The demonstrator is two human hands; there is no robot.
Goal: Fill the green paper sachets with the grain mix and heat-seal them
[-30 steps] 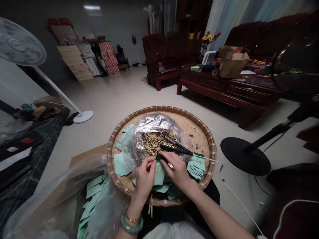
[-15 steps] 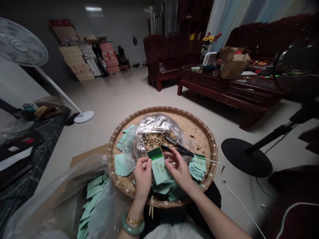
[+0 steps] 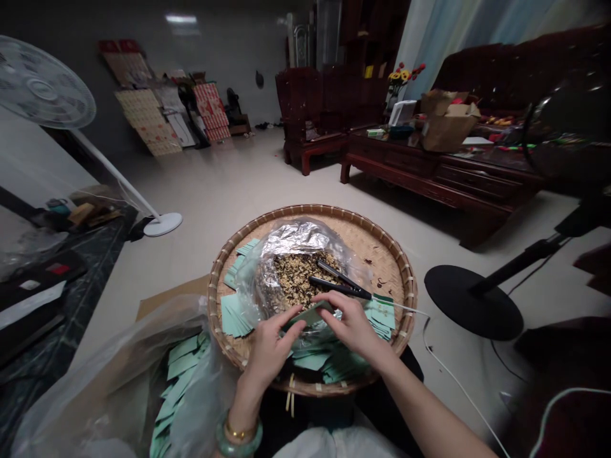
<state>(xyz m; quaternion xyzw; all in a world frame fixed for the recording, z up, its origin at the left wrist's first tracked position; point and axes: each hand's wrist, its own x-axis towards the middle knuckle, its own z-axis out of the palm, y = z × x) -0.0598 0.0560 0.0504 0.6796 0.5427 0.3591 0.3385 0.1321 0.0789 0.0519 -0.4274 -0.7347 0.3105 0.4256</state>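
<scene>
Both my hands hold one small green paper packet (image 3: 310,314) over the near side of a round woven bamboo tray (image 3: 407,267). The packet is tipped so that I see it nearly edge-on. My left hand (image 3: 275,338) pinches its left end, and my right hand (image 3: 352,323) grips its right end. Just beyond lies a clear plastic bag with a silvery lining (image 3: 305,236), opened around a dry mix (image 3: 293,280) of pale and dark bits. A black flat iron (image 3: 341,288) rests over the mix, its jaws apart. Pale green packets (image 3: 235,316) are fanned out at the left.
More packets (image 3: 380,313) lie at the tray's right, and a pile (image 3: 344,364) sits at its near edge. A plastic bag of packets (image 3: 179,381) stands at left. The iron's white cord (image 3: 449,366) trails right. Fan bases (image 3: 472,302) flank the tray; a wooden table (image 3: 429,168) stands beyond.
The packet has turned from its printed face showing upright to nearly edge-on. My left hand has rolled over, and my right hand has closed on the packet's other end.
</scene>
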